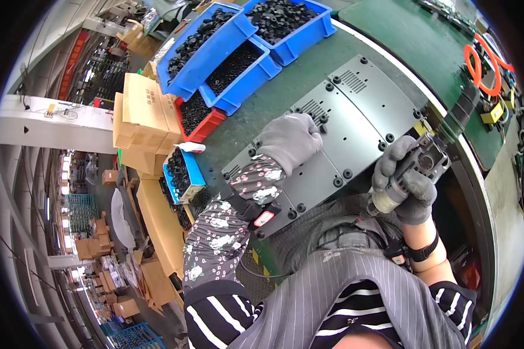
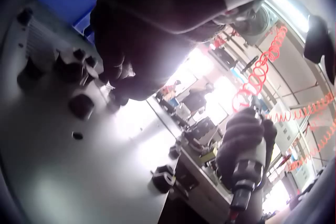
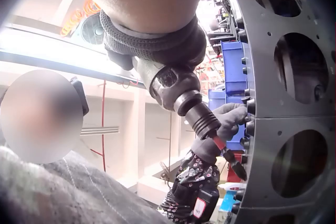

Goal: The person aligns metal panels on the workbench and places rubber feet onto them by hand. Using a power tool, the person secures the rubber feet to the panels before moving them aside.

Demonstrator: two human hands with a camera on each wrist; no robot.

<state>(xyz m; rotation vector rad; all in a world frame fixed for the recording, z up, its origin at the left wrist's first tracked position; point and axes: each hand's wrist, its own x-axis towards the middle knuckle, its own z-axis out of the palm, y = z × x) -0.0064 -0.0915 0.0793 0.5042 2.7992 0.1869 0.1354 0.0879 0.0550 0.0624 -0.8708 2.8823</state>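
Note:
My left hand (image 1: 291, 142), in a grey glove, rests low over a grey metal panel (image 1: 358, 131) with its fingers curled. Its fingertips pinch a small black rubber foot (image 2: 119, 98) at the panel's surface, largely hidden by the hand. Several more black rubber feet (image 1: 347, 173) stand along the panel's edges and joints. My gloved right hand (image 1: 418, 189) grips a power screwdriver (image 1: 388, 199) at the near edge of the panel. The driver's red bit (image 3: 219, 142) points down, away from the panel's top face.
Blue bins (image 1: 266, 71) of small black parts stand at the back, beside a red bin (image 1: 216, 120). A blue box (image 1: 193, 173) of black rings and cardboard boxes (image 1: 148, 110) stand left. An orange coiled hose (image 1: 470, 65) lies at the right.

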